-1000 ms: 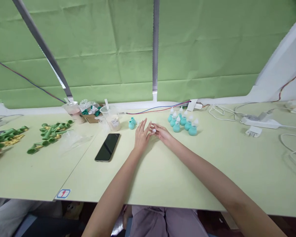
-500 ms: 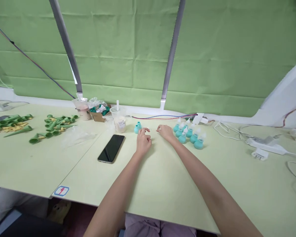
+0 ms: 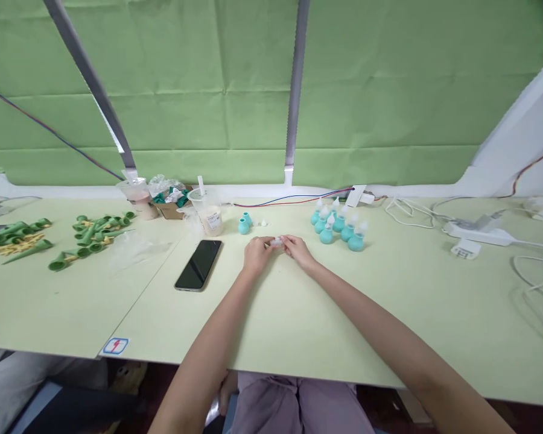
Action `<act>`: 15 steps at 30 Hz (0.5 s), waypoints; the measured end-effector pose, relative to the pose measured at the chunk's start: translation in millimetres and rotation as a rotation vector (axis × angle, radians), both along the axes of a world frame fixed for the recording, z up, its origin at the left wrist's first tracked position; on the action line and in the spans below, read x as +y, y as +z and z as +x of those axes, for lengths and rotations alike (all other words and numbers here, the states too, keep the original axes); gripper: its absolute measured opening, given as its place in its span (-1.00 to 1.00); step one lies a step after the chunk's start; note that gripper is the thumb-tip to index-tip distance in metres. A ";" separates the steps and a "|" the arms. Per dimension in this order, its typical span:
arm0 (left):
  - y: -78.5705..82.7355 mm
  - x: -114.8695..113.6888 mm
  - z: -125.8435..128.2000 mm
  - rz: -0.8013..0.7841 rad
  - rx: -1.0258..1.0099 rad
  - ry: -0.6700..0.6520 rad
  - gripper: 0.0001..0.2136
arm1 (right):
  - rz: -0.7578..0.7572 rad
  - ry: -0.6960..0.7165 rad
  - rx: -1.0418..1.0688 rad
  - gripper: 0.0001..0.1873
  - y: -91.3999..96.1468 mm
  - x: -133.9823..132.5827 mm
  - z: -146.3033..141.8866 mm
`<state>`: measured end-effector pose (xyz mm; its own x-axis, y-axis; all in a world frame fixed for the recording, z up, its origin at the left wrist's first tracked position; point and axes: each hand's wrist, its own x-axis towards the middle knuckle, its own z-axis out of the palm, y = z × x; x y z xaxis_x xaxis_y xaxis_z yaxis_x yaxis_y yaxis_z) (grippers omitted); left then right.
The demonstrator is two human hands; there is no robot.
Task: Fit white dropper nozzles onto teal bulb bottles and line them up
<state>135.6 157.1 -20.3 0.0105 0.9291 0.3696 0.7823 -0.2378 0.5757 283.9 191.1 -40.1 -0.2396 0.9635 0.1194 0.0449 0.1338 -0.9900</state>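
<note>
My left hand (image 3: 256, 254) and my right hand (image 3: 298, 249) meet over the table, fingers pinched from both sides on a small whitish, see-through piece (image 3: 276, 242). Its exact kind is too small to make out. Just beyond my left hand stand two small turquoise bottles (image 3: 244, 226) with open necks, and beside them lie small white pieces (image 3: 265, 223). To the right of my right hand, several turquoise bottles (image 3: 355, 241) with white pointed tips stand upright in a group.
A black phone (image 3: 198, 265) lies left of my hands. Behind it are a lidded cup (image 3: 207, 214), another cup (image 3: 140, 199) and a cardboard box (image 3: 169, 210). Green cones (image 3: 95, 235) and a clear plastic bag (image 3: 138, 250) lie farther left. White cables and a power strip (image 3: 479, 234) are at right.
My hands have come together, nearer to me, and now share the small whitish piece. Two turquoise bottles and the white pieces behind my left hand are more visible. The camera view has shifted.
</note>
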 end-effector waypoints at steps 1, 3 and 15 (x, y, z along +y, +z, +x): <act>-0.5 1.4 -1.5 0.024 -0.003 0.019 -0.78 | -0.020 -0.010 0.039 -0.54 1.0 1.0 -0.2; -1.4 5.0 -4.6 0.077 -0.036 0.034 -0.78 | -0.060 -0.054 0.161 -0.54 2.3 3.0 0.2; -0.7 5.9 3.5 -0.014 -0.413 -0.176 -0.63 | -0.088 -0.048 0.589 -0.54 7.0 -4.4 5.6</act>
